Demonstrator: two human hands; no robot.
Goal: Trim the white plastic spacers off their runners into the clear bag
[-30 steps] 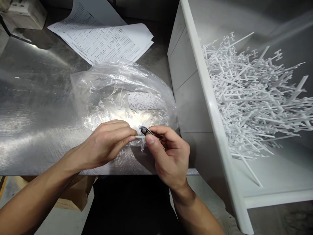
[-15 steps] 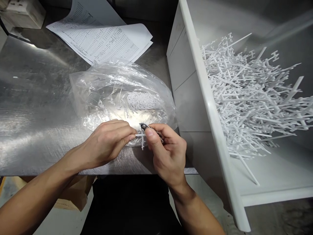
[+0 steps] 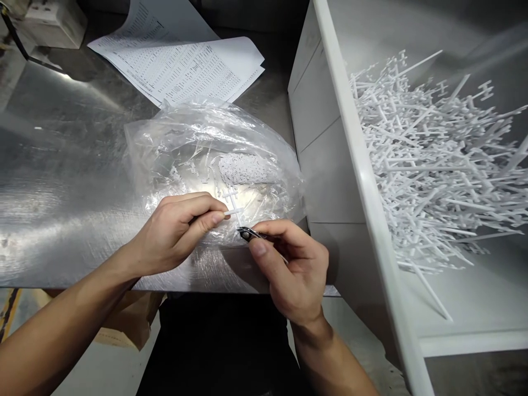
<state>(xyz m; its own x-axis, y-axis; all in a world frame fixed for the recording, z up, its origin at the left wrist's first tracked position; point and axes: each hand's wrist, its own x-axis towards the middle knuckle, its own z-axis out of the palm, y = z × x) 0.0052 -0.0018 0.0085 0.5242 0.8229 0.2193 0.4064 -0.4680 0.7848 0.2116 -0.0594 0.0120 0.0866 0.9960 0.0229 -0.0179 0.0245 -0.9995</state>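
Between thumb and fingers, my left hand (image 3: 185,231) pinches one arm of a white plastic sprue (image 3: 233,211), a thin branched piece with small cross-bars. My right hand (image 3: 289,264) is closed round a small pair of metal nippers (image 3: 247,234); the palm and fingers hide most of the handles. The nippers' jaws are at the near end of the sprue, and I cannot tell whether they bite on it. Beneath both hands a clear plastic bag (image 3: 177,132) lies spread on the metal table, with many tiny white parts (image 3: 247,168) on it.
On the right stands a grey bin (image 3: 334,165) with a tall side wall, heaped with white sprues (image 3: 433,165). Printed sheets (image 3: 185,69) lie behind the bag on the metal table (image 3: 61,181). A whitish block (image 3: 55,25) is at the back left; a brown paper bag (image 3: 127,324) is below the table edge.
The nippers have moved from the sprue's far end to its near end, as my right hand came back towards me. My left hand still pinches the sprue, now a little farther from me.
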